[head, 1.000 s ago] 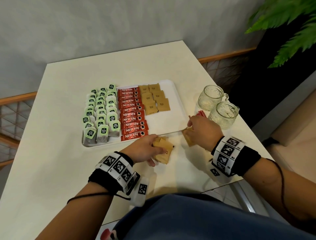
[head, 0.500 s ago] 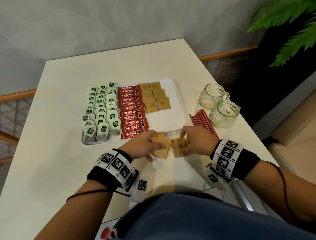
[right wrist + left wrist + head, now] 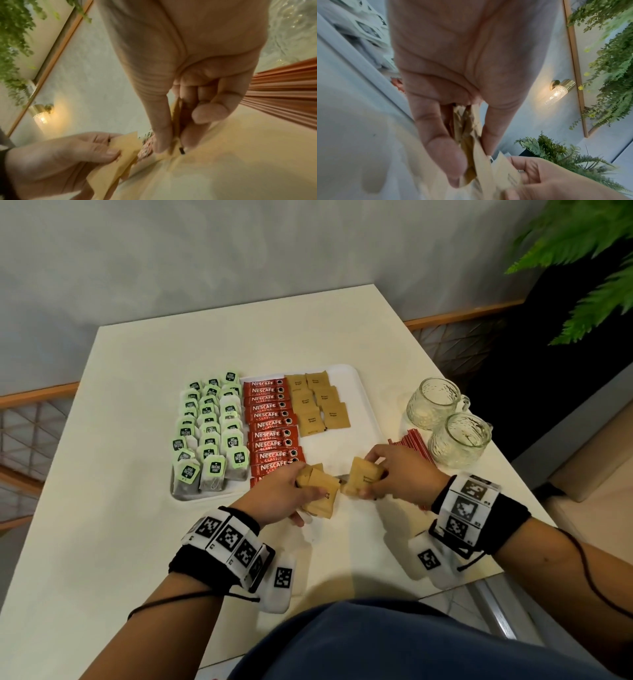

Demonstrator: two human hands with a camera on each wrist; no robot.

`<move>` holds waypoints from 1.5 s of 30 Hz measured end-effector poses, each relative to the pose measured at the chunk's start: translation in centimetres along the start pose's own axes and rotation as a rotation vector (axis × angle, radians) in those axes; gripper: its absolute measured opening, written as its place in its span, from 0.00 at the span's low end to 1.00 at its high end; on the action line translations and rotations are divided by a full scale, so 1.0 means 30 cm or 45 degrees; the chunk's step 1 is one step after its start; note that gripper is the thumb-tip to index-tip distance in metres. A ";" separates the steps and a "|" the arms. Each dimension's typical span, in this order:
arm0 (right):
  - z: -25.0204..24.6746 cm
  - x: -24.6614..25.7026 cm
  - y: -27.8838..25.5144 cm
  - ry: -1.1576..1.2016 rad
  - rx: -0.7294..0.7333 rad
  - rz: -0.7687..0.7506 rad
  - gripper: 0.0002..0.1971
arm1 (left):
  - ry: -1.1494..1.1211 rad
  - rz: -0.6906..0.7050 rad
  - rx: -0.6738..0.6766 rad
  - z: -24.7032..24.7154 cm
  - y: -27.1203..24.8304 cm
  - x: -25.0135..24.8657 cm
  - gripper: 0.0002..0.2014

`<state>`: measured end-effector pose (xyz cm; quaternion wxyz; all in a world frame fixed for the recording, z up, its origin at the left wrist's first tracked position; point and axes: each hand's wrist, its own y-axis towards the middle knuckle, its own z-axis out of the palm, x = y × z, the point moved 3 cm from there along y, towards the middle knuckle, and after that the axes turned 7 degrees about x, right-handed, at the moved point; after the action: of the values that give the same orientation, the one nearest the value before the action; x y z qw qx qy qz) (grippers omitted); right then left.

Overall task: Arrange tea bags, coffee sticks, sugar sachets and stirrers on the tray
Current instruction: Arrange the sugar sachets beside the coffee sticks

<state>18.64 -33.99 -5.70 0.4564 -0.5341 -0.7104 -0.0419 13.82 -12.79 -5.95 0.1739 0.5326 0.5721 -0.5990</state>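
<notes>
A white tray (image 3: 363, 419) holds rows of green-tagged tea bags (image 3: 209, 433), a column of red coffee sticks (image 3: 270, 426) and several brown sugar sachets (image 3: 318, 405). Just in front of the tray, my left hand (image 3: 284, 491) grips a small stack of brown sugar sachets (image 3: 320, 491), seen edge-on between thumb and fingers in the left wrist view (image 3: 467, 135). My right hand (image 3: 394, 474) pinches more brown sachets (image 3: 364, 477), also visible in the right wrist view (image 3: 176, 121). The two bundles almost touch. Red stirrers (image 3: 411, 443) lie on the table behind my right hand.
Two empty glass mugs (image 3: 455, 436) stand at the table's right edge, beside the stirrers. Green fern fronds (image 3: 589, 268) hang at the upper right. The cream table (image 3: 102, 508) ends close to my body and drops off at the right.
My right hand left the stirrers and came leftward with sachets toward my left hand. My left hand lifted its stack slightly; the two bundles now meet in front of the tray.
</notes>
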 end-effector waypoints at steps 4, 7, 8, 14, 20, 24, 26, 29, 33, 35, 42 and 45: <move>-0.092 0.055 0.091 0.009 -0.218 0.007 0.15 | -0.054 0.040 -0.087 -0.086 -0.001 -0.018 0.12; -0.116 0.092 0.159 -0.021 -0.178 -0.006 0.10 | -0.114 0.060 -0.146 -0.154 0.003 -0.029 0.13; -0.111 0.103 0.182 -0.007 -0.109 -0.028 0.08 | -0.138 0.062 -0.168 -0.180 0.005 -0.029 0.14; -0.037 0.142 0.270 0.128 0.050 -0.072 0.24 | -0.202 0.059 -0.231 -0.271 0.002 0.003 0.12; 0.002 0.132 0.328 0.288 0.027 0.040 0.23 | -0.172 0.035 -0.253 -0.314 0.007 0.037 0.12; -0.005 0.139 0.345 0.330 0.010 0.054 0.24 | -0.179 0.042 -0.244 -0.324 0.014 0.046 0.13; -0.007 0.143 0.351 0.330 0.004 0.062 0.23 | -0.195 0.046 -0.232 -0.324 0.014 0.045 0.13; -0.011 0.143 0.349 0.209 -0.018 0.084 0.24 | -0.261 0.057 -0.194 -0.320 0.024 0.045 0.14; -0.033 0.156 0.327 0.078 -0.177 0.059 0.17 | -0.384 0.094 -0.199 -0.300 0.029 0.020 0.15; -0.028 0.184 0.307 0.256 -0.166 0.004 0.13 | -0.432 0.107 -0.248 -0.287 0.035 0.003 0.16; 0.029 0.281 0.274 0.539 0.116 -0.146 0.06 | -0.414 0.135 -0.249 -0.246 0.072 -0.025 0.19; 0.020 0.272 0.272 0.612 0.069 -0.144 0.04 | -0.491 0.131 -0.266 -0.247 0.063 -0.036 0.17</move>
<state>24.69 -24.31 -3.89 0.6234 -0.4558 -0.6109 -0.1743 19.03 -7.32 -4.34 0.3646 0.4157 0.5594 -0.6175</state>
